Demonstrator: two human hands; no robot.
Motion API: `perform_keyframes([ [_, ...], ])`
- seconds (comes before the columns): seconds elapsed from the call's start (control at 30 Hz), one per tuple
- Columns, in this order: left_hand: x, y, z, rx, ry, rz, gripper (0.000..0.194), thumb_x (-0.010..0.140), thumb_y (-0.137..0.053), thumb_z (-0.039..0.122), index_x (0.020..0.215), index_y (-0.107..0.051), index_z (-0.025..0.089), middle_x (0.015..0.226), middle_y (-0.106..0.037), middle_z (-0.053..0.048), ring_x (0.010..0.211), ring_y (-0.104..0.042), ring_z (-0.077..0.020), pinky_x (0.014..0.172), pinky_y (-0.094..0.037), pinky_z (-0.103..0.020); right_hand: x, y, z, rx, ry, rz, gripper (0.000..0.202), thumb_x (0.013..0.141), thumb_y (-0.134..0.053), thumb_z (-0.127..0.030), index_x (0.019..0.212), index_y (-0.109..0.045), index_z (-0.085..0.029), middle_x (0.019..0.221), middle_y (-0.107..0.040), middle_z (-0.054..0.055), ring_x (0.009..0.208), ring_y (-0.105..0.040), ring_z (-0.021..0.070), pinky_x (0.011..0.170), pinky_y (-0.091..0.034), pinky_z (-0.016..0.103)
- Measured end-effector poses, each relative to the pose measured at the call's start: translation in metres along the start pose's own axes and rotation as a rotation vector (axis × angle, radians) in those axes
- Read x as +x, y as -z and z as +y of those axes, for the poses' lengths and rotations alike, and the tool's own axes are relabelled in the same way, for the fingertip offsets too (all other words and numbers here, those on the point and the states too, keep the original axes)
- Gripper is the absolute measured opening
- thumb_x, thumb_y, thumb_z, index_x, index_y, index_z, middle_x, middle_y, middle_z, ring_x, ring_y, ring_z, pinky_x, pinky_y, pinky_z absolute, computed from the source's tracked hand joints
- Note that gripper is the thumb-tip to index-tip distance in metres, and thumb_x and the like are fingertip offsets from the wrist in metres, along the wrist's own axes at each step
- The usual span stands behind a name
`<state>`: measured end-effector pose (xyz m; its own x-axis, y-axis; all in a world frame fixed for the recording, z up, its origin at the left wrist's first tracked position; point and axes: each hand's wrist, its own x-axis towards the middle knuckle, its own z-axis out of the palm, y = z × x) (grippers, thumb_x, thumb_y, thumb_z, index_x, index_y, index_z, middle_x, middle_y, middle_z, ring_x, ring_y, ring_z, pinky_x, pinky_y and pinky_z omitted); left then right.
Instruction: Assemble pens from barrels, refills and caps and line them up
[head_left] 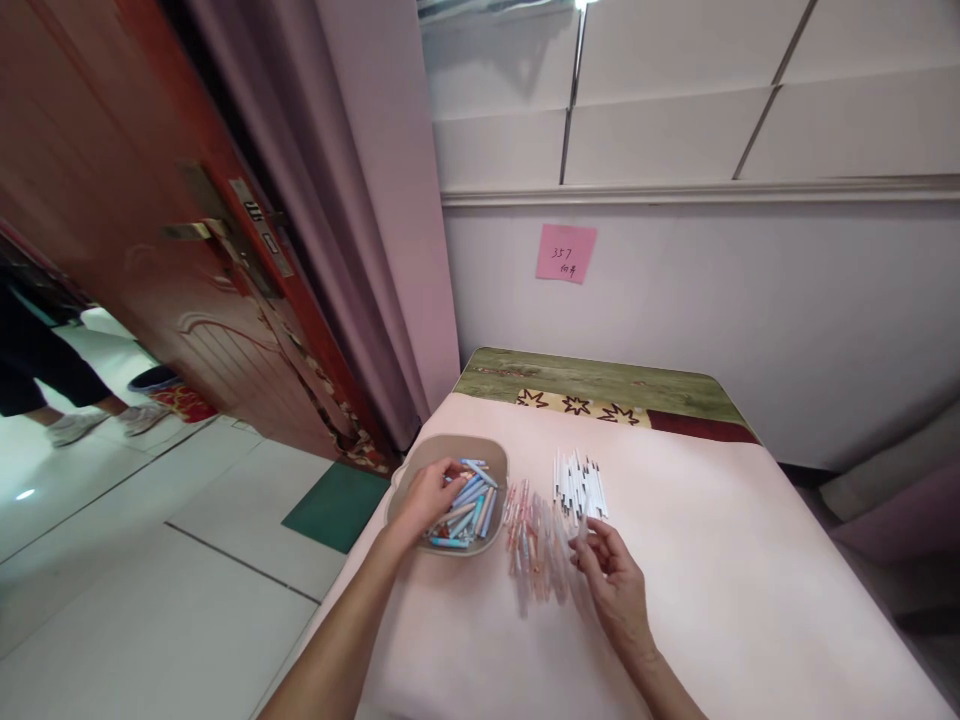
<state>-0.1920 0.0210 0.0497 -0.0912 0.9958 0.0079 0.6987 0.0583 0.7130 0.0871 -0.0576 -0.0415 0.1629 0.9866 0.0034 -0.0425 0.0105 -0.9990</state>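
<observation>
My left hand [433, 495] reaches over the beige plastic basket [409, 465]. Its fingers are curled together at the pile of blue, turquoise and pale pen caps [478, 505], and what they grip, if anything, is hidden. In my right hand [616, 578] a clear pen barrel [583, 525] is pinched between thumb and fingers, tilted upward. Just left of that hand lie several clear and pink-patterned pen barrels [529, 545], partly blurred. Behind them, a bunch of white pen refills [579, 482] with dark tips rests on the table.
A pale pink cloth [720, 570] covers most of the table, whose green wood-pattern end [600, 372] meets the wall. A pink note [566, 253] is stuck there. To the left stand a brown door [165, 200] and a curtain [360, 200]; a person's legs [60, 360] show beyond.
</observation>
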Motion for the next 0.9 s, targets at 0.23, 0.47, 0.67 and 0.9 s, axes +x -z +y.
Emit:
perform_keyframes([
  [0.23, -0.026, 0.017, -0.006, -0.058, 0.021, 0.037, 0.024, 0.072, -0.061, 0.041, 0.078, -0.069, 0.019, 0.064, -0.066, -0.001, 0.06, -0.059, -0.0174, 0.055, -0.042, -0.026, 0.009, -0.037, -0.056, 0.244, -0.104, -0.272, 0.034, 0.078, -0.071, -0.042, 0.102, -0.06, -0.02, 0.085, -0.068, 0.005, 0.075, -0.061, 0.0157, 0.069, -0.05, 0.027],
  [0.47, -0.05, -0.018, 0.057, -0.801, 0.221, -0.04, 0.043, 0.066, -0.072, 0.048, 0.095, -0.072, 0.016, 0.083, -0.071, -0.007, 0.06, -0.057, -0.0116, 0.054, -0.043, -0.022, -0.003, -0.044, -0.073, 0.28, -0.153, -0.326, 0.03, 0.079, -0.069, -0.044, 0.095, -0.067, -0.019, 0.08, -0.065, 0.003, 0.068, -0.055, 0.0127, 0.063, -0.045, 0.024],
  [0.67, -0.072, -0.06, 0.075, -0.924, 0.215, -0.112, 0.025, 0.065, -0.076, 0.039, 0.07, -0.067, 0.016, 0.063, -0.063, 0.0, 0.059, -0.054, -0.0107, 0.058, -0.042, -0.022, -0.015, -0.034, -0.066, 0.157, -0.113, -0.371, 0.034, 0.078, -0.068, -0.049, 0.094, -0.071, -0.019, 0.08, -0.068, 0.005, 0.069, -0.058, 0.0165, 0.064, -0.047, 0.027],
  [0.9, -0.077, -0.064, 0.063, -0.856, 0.184, -0.141, 0.029, 0.066, -0.074, 0.041, 0.077, -0.063, 0.016, 0.064, -0.061, 0.001, 0.056, -0.052, -0.0104, 0.054, -0.041, -0.022, -0.019, -0.031, -0.056, 0.053, -0.028, -0.341, 0.035, 0.079, -0.066, -0.049, 0.092, -0.07, -0.017, 0.083, -0.071, 0.007, 0.077, -0.064, 0.0223, 0.07, -0.051, 0.032],
])
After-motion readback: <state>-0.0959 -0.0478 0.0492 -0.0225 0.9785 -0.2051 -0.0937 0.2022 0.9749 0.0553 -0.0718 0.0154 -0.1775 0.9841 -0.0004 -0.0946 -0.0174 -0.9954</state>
